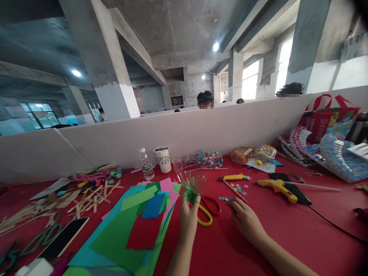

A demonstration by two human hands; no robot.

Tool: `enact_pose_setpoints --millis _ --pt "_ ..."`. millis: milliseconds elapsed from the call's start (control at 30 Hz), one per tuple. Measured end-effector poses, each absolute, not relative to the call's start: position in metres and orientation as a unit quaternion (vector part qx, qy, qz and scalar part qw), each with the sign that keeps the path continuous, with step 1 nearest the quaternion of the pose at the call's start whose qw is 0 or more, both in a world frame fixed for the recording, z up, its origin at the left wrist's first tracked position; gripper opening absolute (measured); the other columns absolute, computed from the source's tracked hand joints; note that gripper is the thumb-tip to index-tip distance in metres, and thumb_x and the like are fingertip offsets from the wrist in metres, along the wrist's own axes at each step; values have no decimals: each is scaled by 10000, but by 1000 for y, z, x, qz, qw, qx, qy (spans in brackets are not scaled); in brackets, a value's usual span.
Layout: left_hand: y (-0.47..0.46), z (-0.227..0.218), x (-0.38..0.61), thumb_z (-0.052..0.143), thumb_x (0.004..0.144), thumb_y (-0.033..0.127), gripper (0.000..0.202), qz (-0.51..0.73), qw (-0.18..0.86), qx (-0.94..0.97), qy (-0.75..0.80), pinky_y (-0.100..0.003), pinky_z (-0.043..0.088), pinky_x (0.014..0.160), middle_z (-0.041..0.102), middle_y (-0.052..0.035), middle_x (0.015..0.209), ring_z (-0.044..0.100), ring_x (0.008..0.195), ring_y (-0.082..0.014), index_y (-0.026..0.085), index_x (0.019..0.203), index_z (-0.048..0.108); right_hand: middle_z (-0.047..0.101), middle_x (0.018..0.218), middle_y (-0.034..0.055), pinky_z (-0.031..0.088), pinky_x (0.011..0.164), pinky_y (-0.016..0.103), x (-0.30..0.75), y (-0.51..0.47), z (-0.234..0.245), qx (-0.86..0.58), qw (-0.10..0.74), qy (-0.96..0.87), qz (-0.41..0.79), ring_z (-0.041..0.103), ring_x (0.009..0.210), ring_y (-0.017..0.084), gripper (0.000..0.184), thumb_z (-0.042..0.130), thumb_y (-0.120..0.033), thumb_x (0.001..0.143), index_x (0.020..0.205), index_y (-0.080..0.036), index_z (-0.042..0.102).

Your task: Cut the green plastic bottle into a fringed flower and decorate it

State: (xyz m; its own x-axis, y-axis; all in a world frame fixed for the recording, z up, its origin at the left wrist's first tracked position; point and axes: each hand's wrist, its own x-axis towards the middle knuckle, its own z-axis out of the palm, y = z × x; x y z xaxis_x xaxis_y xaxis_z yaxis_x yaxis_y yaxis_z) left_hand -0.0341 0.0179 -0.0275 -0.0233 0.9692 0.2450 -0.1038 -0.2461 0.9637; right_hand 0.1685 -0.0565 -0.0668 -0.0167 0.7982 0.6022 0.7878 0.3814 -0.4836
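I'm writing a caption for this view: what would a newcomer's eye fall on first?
Probably the spiky green fringed piece held in the left hand, at lower centre, with red and yellow scissor handles beside it. Then the bright coloured paper to its left on the red tabletop, and the yellow glue gun at the right.

I see a bare grey concrete ceiling crossed by heavy concrete beams and dotted with round white lights. A thick square column, grey above and white below, stands left. Behind the red-topped bench I have a low white partition; bright tall windows glow at right.
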Motion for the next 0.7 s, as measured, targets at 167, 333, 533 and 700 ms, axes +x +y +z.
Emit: enact_pose_setpoints --millis 167,333,533,700 --pt "14 -32 -30 691 729 386 330 589 441 541 407 -336 445 876 682 -83 1006 620 993 -246 201 993 619 617 1091 54 535 768 357 166 -61 -68 -558 410 -721 6 622 894 165 238 546 -320 930 1111 -170 582" --pt "10 -30 -29 676 745 356 299 595 432 537 413 -339 446 876 679 -88 988 621 986 -247 193 985 607 631 951 67 536 728 314 166 -66 -64 -557 404 -726 8 630 833 172 222 430 -178 927 1052 -187 613" --pt "11 -30 -28 691 713 401 368 617 430 486 445 -345 463 840 692 -97 974 632 947 -265 194 1008 612 651 913 69 551 731 291 176 -69 -64 -573 412 -709 -12 662 820 187 212 438 -164 874 984 -213 612" --pt "11 -38 -28 663 725 456 460 605 429 485 464 -377 456 870 669 -131 1067 606 1021 -301 192 1089 568 660 907 66 551 718 262 184 -67 -68 -589 418 -692 -19 673 821 181 174 470 -210 880 958 -226 624"
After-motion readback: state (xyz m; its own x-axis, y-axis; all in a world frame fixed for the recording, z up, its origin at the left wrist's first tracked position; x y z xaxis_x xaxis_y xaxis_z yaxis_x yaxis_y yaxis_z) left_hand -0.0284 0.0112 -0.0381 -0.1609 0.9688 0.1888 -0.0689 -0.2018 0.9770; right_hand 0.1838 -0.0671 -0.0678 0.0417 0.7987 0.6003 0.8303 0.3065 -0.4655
